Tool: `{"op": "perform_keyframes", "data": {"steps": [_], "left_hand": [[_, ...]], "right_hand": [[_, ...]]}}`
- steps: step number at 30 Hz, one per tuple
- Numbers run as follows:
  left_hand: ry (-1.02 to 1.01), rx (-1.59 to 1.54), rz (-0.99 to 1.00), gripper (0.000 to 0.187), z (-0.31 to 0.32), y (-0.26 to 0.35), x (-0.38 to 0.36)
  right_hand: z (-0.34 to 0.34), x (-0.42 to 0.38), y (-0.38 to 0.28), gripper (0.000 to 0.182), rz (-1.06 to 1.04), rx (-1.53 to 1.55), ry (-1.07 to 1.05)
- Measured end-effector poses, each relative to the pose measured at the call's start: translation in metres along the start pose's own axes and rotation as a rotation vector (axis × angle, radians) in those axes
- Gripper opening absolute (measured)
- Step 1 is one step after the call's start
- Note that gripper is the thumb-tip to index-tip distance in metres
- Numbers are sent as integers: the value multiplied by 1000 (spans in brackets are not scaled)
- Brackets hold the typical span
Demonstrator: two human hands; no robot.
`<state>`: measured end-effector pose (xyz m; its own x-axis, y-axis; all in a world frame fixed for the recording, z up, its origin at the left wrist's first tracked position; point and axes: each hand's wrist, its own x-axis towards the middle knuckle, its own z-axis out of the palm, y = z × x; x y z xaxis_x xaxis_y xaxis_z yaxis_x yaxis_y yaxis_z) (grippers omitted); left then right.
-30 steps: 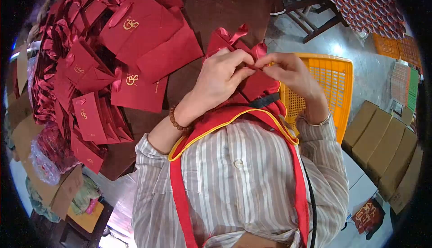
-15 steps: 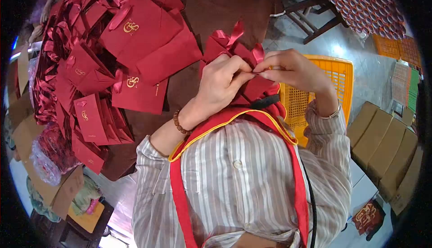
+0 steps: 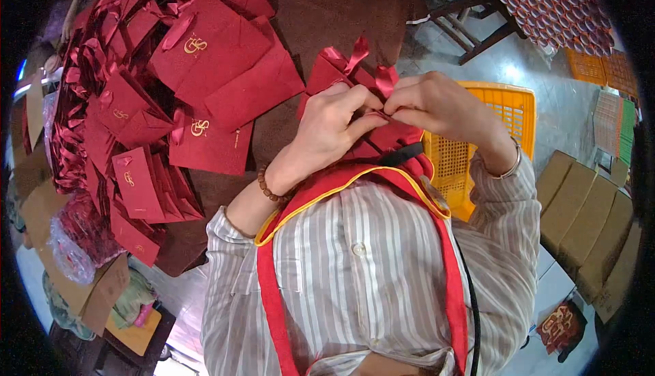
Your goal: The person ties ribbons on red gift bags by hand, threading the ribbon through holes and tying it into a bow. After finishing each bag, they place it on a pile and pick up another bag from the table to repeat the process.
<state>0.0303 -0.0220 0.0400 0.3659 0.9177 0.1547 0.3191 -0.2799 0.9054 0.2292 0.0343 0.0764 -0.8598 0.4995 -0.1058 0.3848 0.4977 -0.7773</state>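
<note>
The red paper bag [image 3: 341,79] is held up close to the chest, over the near edge of the brown table [image 3: 341,1], its satin ribbon [image 3: 356,54] sticking up above the knuckles; since a second ago the two hands have drawn closer, and the left hand [image 3: 334,127] and right hand [image 3: 437,106] now meet fingertip to fingertip, both pinched on the ribbon at the bag's mouth, which looks like a bow being tightened; to the left a heap of finished red bags [image 3: 184,69] with gold marks covers the table; an orange crate [image 3: 498,117] sits just beyond the right wrist; cardboard boxes [image 3: 587,226] line the grey floor, and a wooden chair [image 3: 471,14] stands farther off
</note>
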Motion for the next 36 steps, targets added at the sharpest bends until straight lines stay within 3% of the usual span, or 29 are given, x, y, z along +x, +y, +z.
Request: {"op": "perform_keyframes", "data": {"steps": [10, 12, 16, 19, 21, 24, 28, 30, 31, 36], "left_hand": [[-87, 46, -2, 12, -13, -5, 1], [-99, 52, -16, 12, -15, -4, 2], [-112, 72, -36, 13, -15, -3, 4], [-97, 139, -70, 15, -18, -6, 5], [-108, 99, -95, 16, -21, -8, 5], [-140, 82, -123, 17, -18, -7, 8], [-118, 111, -48, 16, -15, -2, 10], [-106, 125, -27, 16, -15, -1, 10], [-66, 132, 4, 15, -12, -3, 7], [-38, 253, 94, 18, -10, -5, 4]], "right_hand": [[5, 1, -1, 10, 132, 81, -10], [17, -2, 2, 9, 26, 133, 243], [32, -5, 7, 10, 13, 111, 370], [34, -14, 19, 8, 67, 342, 501], [23, -18, 23, 16, 304, 712, 770], [11, -15, 18, 26, 424, 743, 830], [21, -5, 23, 33, 416, 817, 841], [37, -4, 32, 39, 373, 1188, 816], [49, -7, 24, 42, 424, 973, 835], [82, -5, 11, 48, 299, 735, 998]]}}
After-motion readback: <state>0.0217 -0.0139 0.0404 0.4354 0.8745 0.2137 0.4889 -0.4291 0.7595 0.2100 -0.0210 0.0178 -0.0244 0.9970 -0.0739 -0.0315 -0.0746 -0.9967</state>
